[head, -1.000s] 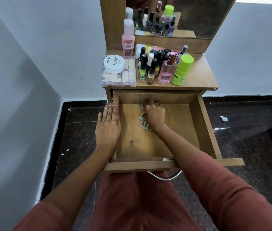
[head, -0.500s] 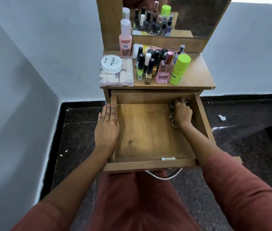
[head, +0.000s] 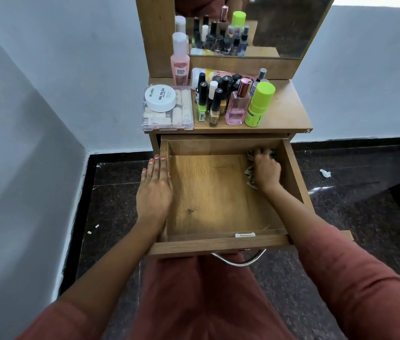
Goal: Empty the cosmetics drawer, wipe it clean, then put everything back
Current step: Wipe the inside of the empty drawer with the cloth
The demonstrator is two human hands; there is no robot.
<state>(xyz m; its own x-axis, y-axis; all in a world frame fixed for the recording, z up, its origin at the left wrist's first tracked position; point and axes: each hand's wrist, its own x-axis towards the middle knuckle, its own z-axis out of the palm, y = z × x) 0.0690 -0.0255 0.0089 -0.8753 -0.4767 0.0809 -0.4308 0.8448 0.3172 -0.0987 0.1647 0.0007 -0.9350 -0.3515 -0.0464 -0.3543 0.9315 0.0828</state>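
Drawer (head: 213,192), pulled out before me and bare, gets wiped: my flat left hand (head: 154,192) steadies its stiff left wall while my right hand (head: 267,173) bunches the soft-looking, light cloth (head: 249,173) far right.

The right hand (head: 266,171) grips a crumpled cloth (head: 249,179) on the drawer (head: 213,192) floor, its fingertips close to the back right corner; the left hand (head: 154,190) lies flat on the left wall, fingers straight; beyond the fingertips, cosmetics (head: 237,106) stand on the tabletop (head: 286,114).
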